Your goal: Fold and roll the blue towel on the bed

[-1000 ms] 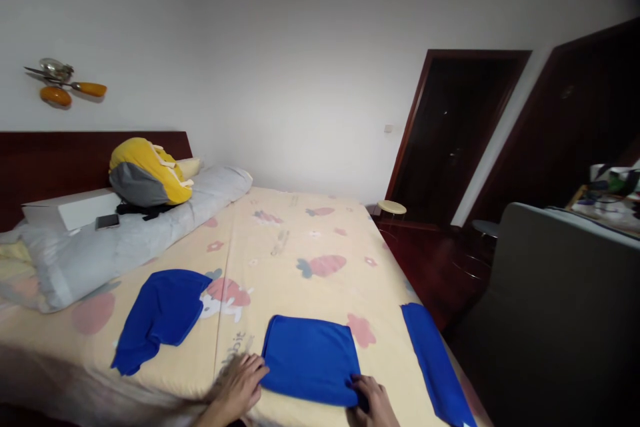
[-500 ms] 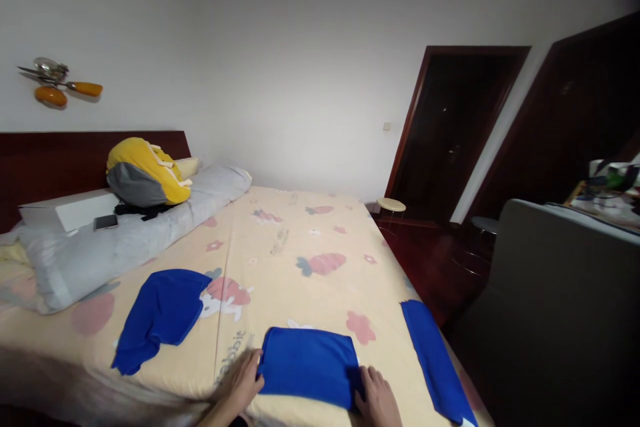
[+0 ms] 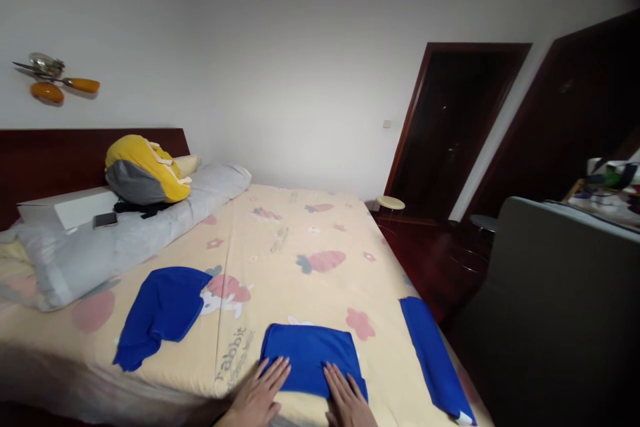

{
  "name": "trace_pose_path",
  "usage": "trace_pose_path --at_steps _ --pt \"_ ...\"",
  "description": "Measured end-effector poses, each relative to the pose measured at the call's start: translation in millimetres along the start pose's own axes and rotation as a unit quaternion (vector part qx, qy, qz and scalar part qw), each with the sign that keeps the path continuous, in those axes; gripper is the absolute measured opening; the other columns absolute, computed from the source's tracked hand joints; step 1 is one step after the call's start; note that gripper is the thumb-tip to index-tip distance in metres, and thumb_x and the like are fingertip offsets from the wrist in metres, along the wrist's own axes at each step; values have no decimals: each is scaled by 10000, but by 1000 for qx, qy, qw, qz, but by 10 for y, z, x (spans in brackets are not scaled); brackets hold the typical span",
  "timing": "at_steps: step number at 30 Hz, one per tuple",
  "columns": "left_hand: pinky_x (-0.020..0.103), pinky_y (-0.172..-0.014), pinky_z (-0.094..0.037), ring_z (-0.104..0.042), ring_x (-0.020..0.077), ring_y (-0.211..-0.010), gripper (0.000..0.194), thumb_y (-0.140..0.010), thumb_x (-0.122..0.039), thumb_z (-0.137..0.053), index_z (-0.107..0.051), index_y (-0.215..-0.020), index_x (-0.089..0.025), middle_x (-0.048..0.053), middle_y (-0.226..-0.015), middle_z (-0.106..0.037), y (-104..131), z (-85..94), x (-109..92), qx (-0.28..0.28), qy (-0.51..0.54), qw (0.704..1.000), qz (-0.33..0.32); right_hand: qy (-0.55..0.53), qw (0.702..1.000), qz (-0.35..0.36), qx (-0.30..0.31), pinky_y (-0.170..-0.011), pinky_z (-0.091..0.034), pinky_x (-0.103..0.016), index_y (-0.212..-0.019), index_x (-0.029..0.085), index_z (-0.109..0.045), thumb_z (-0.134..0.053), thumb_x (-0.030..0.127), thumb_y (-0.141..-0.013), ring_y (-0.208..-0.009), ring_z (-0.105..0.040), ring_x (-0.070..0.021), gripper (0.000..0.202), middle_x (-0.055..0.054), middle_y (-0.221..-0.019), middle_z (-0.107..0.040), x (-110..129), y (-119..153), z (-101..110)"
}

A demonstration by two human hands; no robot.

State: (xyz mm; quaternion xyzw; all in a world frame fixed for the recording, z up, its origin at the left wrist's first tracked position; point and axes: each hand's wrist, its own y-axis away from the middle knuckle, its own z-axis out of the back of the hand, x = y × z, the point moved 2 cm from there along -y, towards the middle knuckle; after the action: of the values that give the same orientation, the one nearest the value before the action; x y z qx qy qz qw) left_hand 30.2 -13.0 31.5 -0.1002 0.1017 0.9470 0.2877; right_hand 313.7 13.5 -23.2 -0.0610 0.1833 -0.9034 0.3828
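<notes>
Both hands lie flat with fingers spread, gripping nothing: the left hand (image 3: 260, 392) and right hand (image 3: 346, 399) press the near edge of the folded blue cloth (image 3: 311, 359) on the bed sheet (image 3: 300, 273). This looks like smoothing a finished fold. A loose blue cloth (image 3: 163, 310) lies beyond the left hand, a blue strip (image 3: 434, 357) right of the right.

Both hands move from cloth (image 3: 311, 359) side edges onto top: left hand (image 3: 260, 395) at 7 o'clock, right hand (image 3: 349, 401) at 5. Cloth folded narrower.

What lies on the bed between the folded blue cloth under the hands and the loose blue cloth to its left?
In the head view, only bare printed bedsheet separates the folded blue cloth from the loose blue cloth.
</notes>
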Motion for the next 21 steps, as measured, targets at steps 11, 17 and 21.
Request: trace_pose_path --at_steps 11,17,21 --pt "459 -1197 -275 -332 194 -1429 867 -688 1 -435 -264 -1470 -333 -16 -1553 -351 93 47 434 -36 -25 998 40 -64 993 -67 69 -1008 -471 -371 -1481 305 -217 -437 153 -814 -1315 -480 -223 718 -26 -1475 -428 -469 272 102" --pt "361 -1078 -407 -588 195 -1186 494 -676 -85 -510 -649 -1107 -283 2 -1219 -704 17 238 423 -133 68 971 188 -188 954 -223 67 -947 -489 -407 -1179 189 -646 -477 236 -749 -1055 -663 -274 465 -122 -1168 -712 -561 99 372" --pt "224 -801 -494 -662 119 -883 249 -755 -157 -476 -630 -936 -234 -28 -914 -736 -65 292 477 -165 182 932 268 -357 869 -340 35 -813 -528 -355 -1032 188 -654 -440 269 -693 -889 -689 -245 409 -66 -937 -752 -625 12 512"
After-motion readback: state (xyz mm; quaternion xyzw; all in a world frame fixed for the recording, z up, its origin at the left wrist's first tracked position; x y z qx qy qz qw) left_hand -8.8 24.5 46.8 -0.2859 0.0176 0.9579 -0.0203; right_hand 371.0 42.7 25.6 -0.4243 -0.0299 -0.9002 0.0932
